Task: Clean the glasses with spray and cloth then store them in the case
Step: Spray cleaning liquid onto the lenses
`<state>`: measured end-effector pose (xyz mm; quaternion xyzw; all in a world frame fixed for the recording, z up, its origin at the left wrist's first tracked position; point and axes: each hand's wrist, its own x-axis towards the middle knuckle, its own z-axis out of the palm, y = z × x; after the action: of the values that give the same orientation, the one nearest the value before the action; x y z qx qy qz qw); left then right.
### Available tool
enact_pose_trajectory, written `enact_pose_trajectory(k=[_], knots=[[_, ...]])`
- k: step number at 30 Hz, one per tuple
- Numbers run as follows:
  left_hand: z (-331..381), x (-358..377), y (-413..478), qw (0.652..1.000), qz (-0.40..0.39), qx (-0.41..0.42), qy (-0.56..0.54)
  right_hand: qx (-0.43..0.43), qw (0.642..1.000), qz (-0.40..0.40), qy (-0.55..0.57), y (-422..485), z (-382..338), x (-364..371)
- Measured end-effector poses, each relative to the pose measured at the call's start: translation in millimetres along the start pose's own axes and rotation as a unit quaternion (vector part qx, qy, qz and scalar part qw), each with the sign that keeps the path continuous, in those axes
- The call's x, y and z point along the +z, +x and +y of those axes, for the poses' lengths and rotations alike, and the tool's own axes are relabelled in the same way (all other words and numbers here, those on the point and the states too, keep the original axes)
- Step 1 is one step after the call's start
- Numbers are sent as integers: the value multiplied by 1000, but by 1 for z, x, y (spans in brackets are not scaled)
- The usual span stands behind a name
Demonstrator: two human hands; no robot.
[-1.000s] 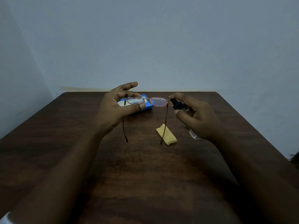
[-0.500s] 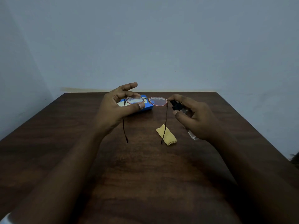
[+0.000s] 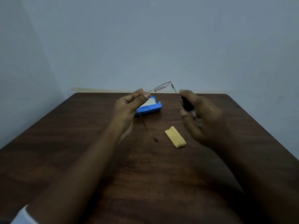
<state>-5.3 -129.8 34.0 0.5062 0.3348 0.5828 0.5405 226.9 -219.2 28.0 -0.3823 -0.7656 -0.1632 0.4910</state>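
Our left hand [image 3: 129, 107] pinches the glasses [image 3: 161, 86], which slant up to the right, their high end just left of and above the spray [image 3: 187, 105] our right hand [image 3: 205, 120] grips

table [image 3: 68, 143]: dark wood (grain visible) | wall [image 3: 145, 38]: plain blue-grey, behind table

A dark brown wooden tabletop [image 3: 80, 143] with visible grain and rounded far corners. Near the middle of its far edge lies a blue case [image 3: 152, 108], open, showing a pale lining. A folded yellow cloth [image 3: 175, 138] lies nearer and to the right, apart from the case.
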Motion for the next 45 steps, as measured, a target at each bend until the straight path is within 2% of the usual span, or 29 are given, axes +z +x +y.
enact_pose_trajectory(k=[3, 5, 8, 11, 14, 16, 21, 26, 34, 45], knots=[[5, 8, -5, 998, 16, -54, -34, -26, 998, -56, 9, 1, -23, 11], [7, 11, -7, 995, 32, -83, -55, -11, 994, -108, 8, -2, -34, 21], [7, 11, -8, 987, 14, -141, -79, 96, 985, -129, 69, -4, -35, 31], [8, 8, -9, 978, -31, -184, -88, 203, 959, -120, 157, -5, -24, 31], [5, 7, -10, 972, -66, -201, -100, 259, 939, -101, 200, -6, -15, 27], [1, 9, -11, 965, -90, -219, -109, 240, 949, -113, 171, -7, -14, 27], [-12, 17, -16, 945, -131, -260, -153, 174, 958, -120, 193, -13, -15, 36], [-17, 21, -18, 942, -136, -253, -172, 166, 965, -129, 158, -18, -16, 48], [-20, 23, -19, 945, -145, -247, -161, 167, 972, -98, 133, -17, -16, 47], [-10, 15, -13, 949, -139, -237, -155, 141, 973, -113, 144, -20, -6, 51]])
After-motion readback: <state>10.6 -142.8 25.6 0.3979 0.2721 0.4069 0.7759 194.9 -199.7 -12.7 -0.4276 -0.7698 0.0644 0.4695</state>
